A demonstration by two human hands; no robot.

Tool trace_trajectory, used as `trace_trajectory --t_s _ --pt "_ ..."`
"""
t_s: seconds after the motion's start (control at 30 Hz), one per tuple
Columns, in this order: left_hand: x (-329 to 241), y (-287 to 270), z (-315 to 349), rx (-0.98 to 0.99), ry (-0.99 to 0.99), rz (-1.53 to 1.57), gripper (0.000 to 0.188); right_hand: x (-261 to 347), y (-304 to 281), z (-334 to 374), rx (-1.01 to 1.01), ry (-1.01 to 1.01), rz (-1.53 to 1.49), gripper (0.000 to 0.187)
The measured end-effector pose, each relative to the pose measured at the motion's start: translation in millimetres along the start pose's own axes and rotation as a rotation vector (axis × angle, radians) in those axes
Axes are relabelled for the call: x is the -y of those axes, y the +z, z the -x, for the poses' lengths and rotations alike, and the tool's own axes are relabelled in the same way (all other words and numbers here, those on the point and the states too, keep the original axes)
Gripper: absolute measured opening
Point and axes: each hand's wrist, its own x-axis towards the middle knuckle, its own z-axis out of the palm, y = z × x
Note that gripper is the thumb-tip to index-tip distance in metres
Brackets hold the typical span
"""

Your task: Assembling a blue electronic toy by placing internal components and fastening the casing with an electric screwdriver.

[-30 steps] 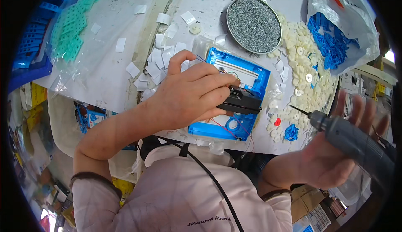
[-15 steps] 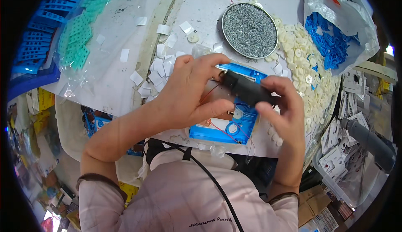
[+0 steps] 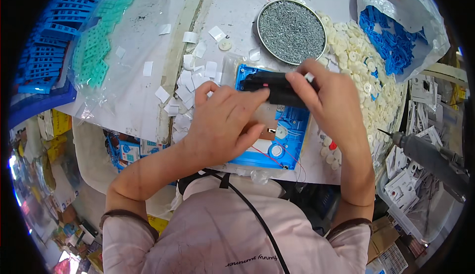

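A long black plastic part (image 3: 286, 95) lies across the upper portion of a blue plastic housing (image 3: 292, 148); its exact kind I cannot make out. My right hand (image 3: 329, 93) grips its right end between thumb and fingers. Against its near edge rests the index fingertip of my left hand (image 3: 225, 118), whose thumb stands apart. Below the fingers the housing shows a brown circuit board (image 3: 266, 134), a round speaker-like part (image 3: 275, 149) and thin red wires (image 3: 295, 161). My left hand covers the housing's left side.
Beyond the housing stands a round tin of small screws (image 3: 292, 31). Cream plastic discs (image 3: 354, 58) heap to its right, beside a bag of blue parts (image 3: 388, 36). White paper squares (image 3: 185, 83) scatter left. A grey electric screwdriver (image 3: 430, 157) hangs at right above a clear bin (image 3: 425, 224).
The black part has turned to lie nearly level over the housing's top. My right hand has shifted up, and my left has drawn down and left, its index finger now against the part.
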Motion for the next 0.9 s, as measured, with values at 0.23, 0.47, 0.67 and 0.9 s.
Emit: trace_trajectory --t_s 0.23,0.47,0.67,0.9 --pt "-6.2 2.6 -11.7 0.065 -0.024 -0.061 0.06 -11.7 2.7 14.8 -0.178 -0.382 -0.02 0.05" --pt "-13.1 -3.8 -22.1 0.007 -0.024 -0.159 0.054 -22.7 16.7 17.5 -0.124 -0.441 0.064 0.056" --pt "3.6 -3.4 -28.1 0.035 0.037 -0.108 0.049 -18.2 14.9 16.3 -0.122 -0.434 0.182 0.053" --pt "12.8 1.3 -29.1 -0.027 0.083 -0.027 0.05 -21.0 26.8 27.7 -0.223 -0.3 -0.223 0.047"
